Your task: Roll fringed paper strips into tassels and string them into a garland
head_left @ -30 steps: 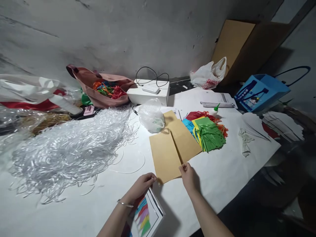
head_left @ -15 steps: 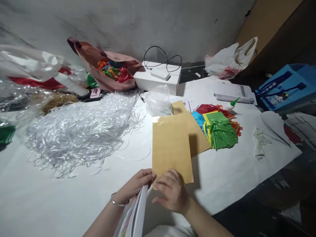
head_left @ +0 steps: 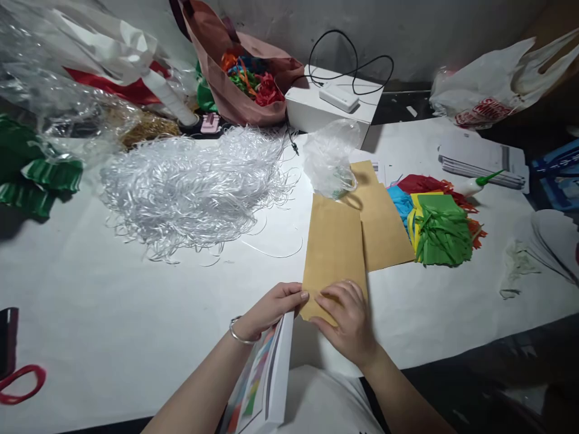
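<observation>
A tan kraft paper envelope (head_left: 335,241) is held upright in front of me. At its lower left corner, my left hand (head_left: 275,304) is closed, thumb on the front face. My right hand (head_left: 346,316) has its fingers curled over the lower part of the envelope, thumb near the bottom edge. Just below my left hand, against my lap, stands a thin white box or book (head_left: 275,377) with a colourful front; whether that hand also grips it is hidden. Another kraft sheet or envelope (head_left: 386,235) lies behind, partly beneath a clear plastic bag (head_left: 332,157).
Shredded white strips (head_left: 194,187) heap on the left. Fringed green paper (head_left: 443,232) and a glue bottle (head_left: 470,187) sit right. Behind are a pink bag (head_left: 266,114), a white box (head_left: 307,114) and a carrier bag (head_left: 488,90). Red-handled scissors (head_left: 22,386) lie front left.
My view has turned left and down, bringing the red scissors into sight. The envelope is tilted and looks narrower. My right hand's fingers have moved down closer around its lower edge.
</observation>
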### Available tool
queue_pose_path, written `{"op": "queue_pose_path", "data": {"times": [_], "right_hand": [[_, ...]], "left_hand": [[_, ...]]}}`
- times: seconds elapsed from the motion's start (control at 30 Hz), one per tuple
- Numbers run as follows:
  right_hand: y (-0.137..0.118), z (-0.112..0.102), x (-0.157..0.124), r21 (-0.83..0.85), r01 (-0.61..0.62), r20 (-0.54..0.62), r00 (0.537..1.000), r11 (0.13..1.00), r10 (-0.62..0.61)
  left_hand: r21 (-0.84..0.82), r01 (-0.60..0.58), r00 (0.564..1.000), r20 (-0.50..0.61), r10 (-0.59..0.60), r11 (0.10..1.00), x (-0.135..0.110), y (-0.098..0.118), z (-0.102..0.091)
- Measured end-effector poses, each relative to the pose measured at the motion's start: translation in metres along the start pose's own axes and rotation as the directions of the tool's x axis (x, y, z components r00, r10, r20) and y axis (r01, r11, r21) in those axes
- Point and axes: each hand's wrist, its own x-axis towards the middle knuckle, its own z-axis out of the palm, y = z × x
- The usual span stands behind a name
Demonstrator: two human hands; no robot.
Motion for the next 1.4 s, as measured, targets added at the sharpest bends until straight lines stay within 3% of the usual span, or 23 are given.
{"op": "queue_pose_path", "data": {"times": [0.13,0.47,0.7,1.03,1.4], "right_hand": [[0.001,0.002,-0.001,-0.052,-0.051,-0.015,0.999,0.997,0.050],[-0.009,-0.006,0.003,0.072,-0.310,-0.008,0.950,0.948,0.312],[-0.009,-0.002,0.003,0.094,-0.347,0.006,0.937,0.933,0.348],[-0.004,0.002,0.002,0.209,-0.457,0.052,0.888,0.865,0.457],[-0.002,0.001,0.002,0.206,-0.440,0.034,0.896,0.874,0.443]], "left_hand": [[-0.068,-0.008,0.999,0.052,0.011,0.998,-0.003,0.004,0.003],[-0.122,-0.112,0.991,0.056,0.119,0.986,-0.008,0.018,0.016],[-0.008,-0.177,0.984,0.032,0.177,0.984,-0.006,0.012,0.018],[0.097,-0.026,0.998,-0.055,0.032,0.995,-0.012,0.030,0.028],[0.176,-0.068,0.996,-0.039,0.076,0.982,-0.008,0.032,0.026]]}}
